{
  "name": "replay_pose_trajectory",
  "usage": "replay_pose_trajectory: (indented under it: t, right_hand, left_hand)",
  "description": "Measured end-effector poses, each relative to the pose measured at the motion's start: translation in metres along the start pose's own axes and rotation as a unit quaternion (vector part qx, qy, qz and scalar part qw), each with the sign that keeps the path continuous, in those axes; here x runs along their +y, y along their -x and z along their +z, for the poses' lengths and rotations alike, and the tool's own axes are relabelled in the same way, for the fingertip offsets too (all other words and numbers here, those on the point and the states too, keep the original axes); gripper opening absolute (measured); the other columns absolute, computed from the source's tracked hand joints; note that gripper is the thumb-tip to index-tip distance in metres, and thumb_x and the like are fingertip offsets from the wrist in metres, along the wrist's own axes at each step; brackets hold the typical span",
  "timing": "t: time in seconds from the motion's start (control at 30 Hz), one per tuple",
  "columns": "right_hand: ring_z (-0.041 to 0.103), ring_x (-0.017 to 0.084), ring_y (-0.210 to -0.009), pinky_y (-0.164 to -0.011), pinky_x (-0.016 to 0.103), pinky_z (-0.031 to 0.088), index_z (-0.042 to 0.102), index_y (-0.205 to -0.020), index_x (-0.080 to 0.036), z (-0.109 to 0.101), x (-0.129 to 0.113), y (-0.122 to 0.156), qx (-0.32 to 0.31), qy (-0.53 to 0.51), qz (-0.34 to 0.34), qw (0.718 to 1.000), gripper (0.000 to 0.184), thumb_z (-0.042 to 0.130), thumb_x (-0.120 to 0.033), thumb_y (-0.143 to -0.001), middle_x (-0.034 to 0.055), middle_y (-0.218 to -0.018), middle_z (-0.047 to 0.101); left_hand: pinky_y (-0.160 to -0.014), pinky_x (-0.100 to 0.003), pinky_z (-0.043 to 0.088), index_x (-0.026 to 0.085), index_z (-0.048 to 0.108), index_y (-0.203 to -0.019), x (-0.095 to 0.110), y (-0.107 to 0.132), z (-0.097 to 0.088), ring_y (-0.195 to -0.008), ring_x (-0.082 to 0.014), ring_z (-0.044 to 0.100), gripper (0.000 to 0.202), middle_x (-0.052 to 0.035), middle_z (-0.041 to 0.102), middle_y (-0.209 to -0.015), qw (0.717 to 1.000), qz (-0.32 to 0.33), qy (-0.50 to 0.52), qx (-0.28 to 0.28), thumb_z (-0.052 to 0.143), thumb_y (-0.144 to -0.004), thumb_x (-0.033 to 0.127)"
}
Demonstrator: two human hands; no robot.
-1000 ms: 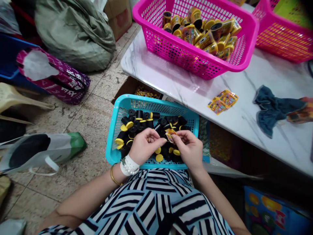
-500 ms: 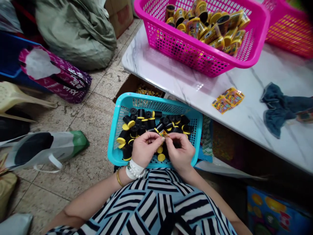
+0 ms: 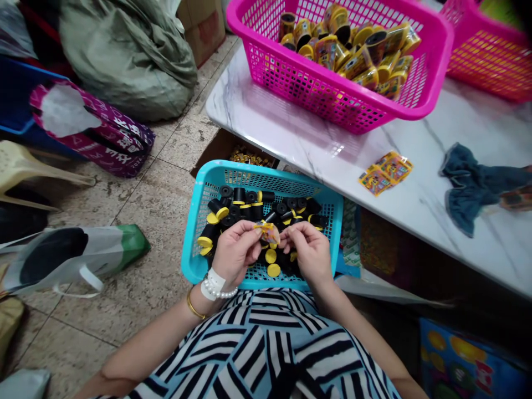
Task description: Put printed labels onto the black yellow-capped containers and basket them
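We see the left hand [image 3: 236,250] and the right hand [image 3: 310,252] close together over the near half of a turquoise basket [image 3: 194,238] that rests on the lap. Between them is a small yellow-orange label [image 3: 267,230]. The left thumb and forefinger are closed on its left side, pinching it just above the basket's load. The right hand's fingers are curled with their tips at the label's right edge, and we cannot tell whether they pinch it or only touch it. The print on the label is too small and blurred for us to read. The basket holds a heap of black spools [image 3: 243,202], many with yellow caps, and 2 loose yellow caps lie just below the hands. The left wrist wears a pearl bracelet [image 3: 216,281] and a gold bangle [image 3: 193,305]. On the marble table [image 3: 291,141] to the right stands a pink basket [image 3: 332,105] of wrapped yellow rolls [image 3: 357,47]. Their printed wrappers are unreadable from here. A little stack of the same yellow labels [image 3: 385,172] lies near a blue cloth [image 3: 469,185]. On the floor to the left, a purple bag [image 3: 103,138] carries white lettering that we cannot make out.
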State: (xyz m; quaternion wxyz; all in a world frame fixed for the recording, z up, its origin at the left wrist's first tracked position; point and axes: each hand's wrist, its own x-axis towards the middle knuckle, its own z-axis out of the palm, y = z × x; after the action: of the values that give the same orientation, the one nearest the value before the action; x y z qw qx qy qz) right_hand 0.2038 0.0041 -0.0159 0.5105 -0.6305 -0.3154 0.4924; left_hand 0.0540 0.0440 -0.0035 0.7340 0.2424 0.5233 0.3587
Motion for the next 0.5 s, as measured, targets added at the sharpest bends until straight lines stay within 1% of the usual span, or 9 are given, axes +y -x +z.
replay_pose_trajectory:
  t: [0.07,0.1,0.13,0.2,0.23,0.3,0.37,0.43,0.5]
  right_hand:
    - [0.063,0.012,-0.057,-0.050,0.023,0.049,0.063,-0.077,-0.019,-0.003,-0.005,-0.003,-0.012,0.011,-0.012,1.000,0.021,0.063,-0.036,-0.088,0.0023,-0.073,0.071]
    - [0.065,0.013,-0.062,-0.052,0.023,0.050,0.064,-0.084,-0.020,-0.005,-0.008,-0.003,-0.028,0.018,-0.030,0.999,0.017,0.065,-0.036,-0.087,0.0030,-0.080,0.072]
    - [0.067,0.014,-0.069,-0.055,0.024,0.052,0.065,-0.093,-0.021,-0.006,-0.010,-0.003,-0.047,0.028,-0.053,0.997,0.017,0.069,-0.036,-0.085,0.0039,-0.089,0.072]
    - [0.069,0.016,-0.082,-0.062,0.026,0.056,0.064,-0.108,-0.024,-0.006,-0.014,-0.002,-0.083,0.062,-0.091,0.990,0.032,0.075,-0.033,-0.080,0.0048,-0.104,0.071]
    - [0.069,0.016,-0.084,-0.064,0.026,0.056,0.064,-0.110,-0.025,-0.006,-0.016,-0.002,-0.094,0.075,-0.095,0.988,0.033,0.075,-0.031,-0.080,0.0045,-0.105,0.071]
    - [0.068,0.015,-0.075,-0.061,0.026,0.056,0.065,-0.105,-0.024,-0.005,-0.017,-0.003,-0.090,0.076,-0.076,0.990,0.024,0.071,-0.030,-0.083,0.0025,-0.092,0.071]
    - [0.064,0.013,-0.062,-0.055,0.024,0.054,0.066,-0.098,-0.022,-0.005,-0.017,-0.006,-0.064,0.049,-0.048,0.996,0.016,0.068,-0.031,-0.085,0.0001,-0.078,0.070]
    - [0.062,0.011,-0.057,-0.051,0.023,0.052,0.065,-0.097,-0.022,-0.006,-0.016,-0.009,-0.039,0.035,-0.040,0.998,0.017,0.069,-0.031,-0.084,-0.0007,-0.075,0.070]
    - [0.061,0.012,-0.057,-0.052,0.024,0.052,0.065,-0.097,-0.022,-0.009,-0.014,-0.011,-0.035,0.051,-0.048,0.997,0.016,0.068,-0.031,-0.085,-0.0003,-0.076,0.071]
  left_hand:
    - [-0.036,-0.014,0.021,0.017,0.059,-0.076,0.002,0.001,-0.002,-0.034,-0.0038,0.039,0.024,0.0060,0.055,-0.047,0.999,0.026,-0.035,0.003,0.076,-0.072,0.034]
    - [-0.037,-0.015,0.024,0.017,0.060,-0.077,0.003,0.001,-0.002,-0.035,-0.0044,0.041,0.023,0.0060,0.056,-0.047,0.997,0.041,-0.058,0.003,0.076,-0.074,0.034]
    - [-0.038,-0.015,0.026,0.017,0.061,-0.078,0.003,0.001,-0.002,-0.037,-0.0050,0.043,0.021,0.0058,0.056,-0.047,0.995,0.056,-0.084,0.001,0.075,-0.075,0.033]
    - [-0.041,-0.015,0.031,0.016,0.064,-0.080,0.005,0.002,-0.001,-0.042,-0.0058,0.047,0.018,0.0044,0.058,-0.050,0.988,0.077,-0.130,-0.008,0.074,-0.078,0.032]
    - [-0.043,-0.015,0.034,0.016,0.065,-0.081,0.006,0.002,-0.001,-0.045,-0.0060,0.048,0.017,0.0038,0.059,-0.053,0.986,0.087,-0.144,-0.011,0.074,-0.078,0.031]
    - [-0.045,-0.016,0.036,0.016,0.066,-0.082,0.008,0.000,-0.002,-0.047,-0.0059,0.049,0.017,0.0043,0.058,-0.054,0.983,0.105,-0.152,-0.013,0.074,-0.078,0.031]
    - [-0.043,-0.016,0.034,0.016,0.065,-0.082,0.009,-0.002,-0.003,-0.043,-0.0051,0.046,0.018,0.0057,0.055,-0.053,0.983,0.113,-0.144,-0.015,0.073,-0.079,0.032]
    - [-0.041,-0.016,0.031,0.016,0.064,-0.081,0.009,-0.003,-0.005,-0.040,-0.0045,0.043,0.020,0.0061,0.054,-0.051,0.985,0.100,-0.139,-0.030,0.073,-0.079,0.034]
    - [-0.040,-0.015,0.030,0.016,0.063,-0.082,0.010,-0.004,-0.006,-0.039,-0.0048,0.044,0.022,0.0057,0.055,-0.051,0.989,0.070,-0.126,-0.043,0.074,-0.078,0.035]
